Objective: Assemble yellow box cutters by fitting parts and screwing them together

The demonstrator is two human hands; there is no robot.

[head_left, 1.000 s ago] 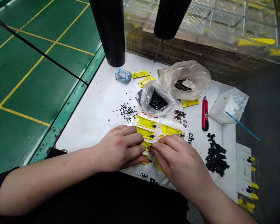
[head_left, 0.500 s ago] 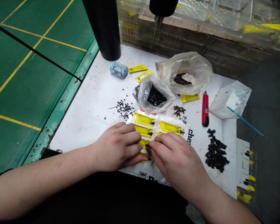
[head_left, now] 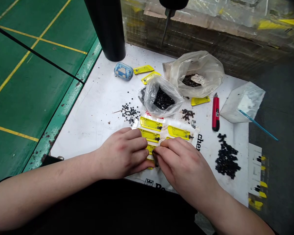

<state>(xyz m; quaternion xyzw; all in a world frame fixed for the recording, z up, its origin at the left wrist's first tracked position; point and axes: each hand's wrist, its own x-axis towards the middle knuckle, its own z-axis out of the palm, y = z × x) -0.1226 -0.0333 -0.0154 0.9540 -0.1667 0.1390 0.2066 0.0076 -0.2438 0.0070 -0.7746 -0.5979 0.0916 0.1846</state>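
Observation:
My left hand [head_left: 126, 153] is curled over the left column of yellow plastic handle-shaped shells, its fingers pressing on one yellow shell [head_left: 151, 148]. At that shell's right end, my right hand [head_left: 183, 160] has thumb and forefinger pinched on a small black part, mostly hidden by the fingertips. Two more yellow shells, an upper one [head_left: 150, 124] and a lower one [head_left: 150, 135], lie above it with black pieces at their right ends. To the right rests another shell [head_left: 178, 132], also fitted with a black piece. My hands partly cover the nearer shells.
An open bag of black beads [head_left: 163, 99] stands behind the shells, beside a larger plastic bag [head_left: 198, 70]. Loose black discs [head_left: 130, 112] lie left. A red cutter [head_left: 216, 112], black clips [head_left: 227, 158] and a white block [head_left: 243, 102] are right. A screwdriver bit [head_left: 165, 31] hangs overhead.
The view has shifted slightly. Both hands stay at the same shell, with the right fingertips moving only a little at its end.

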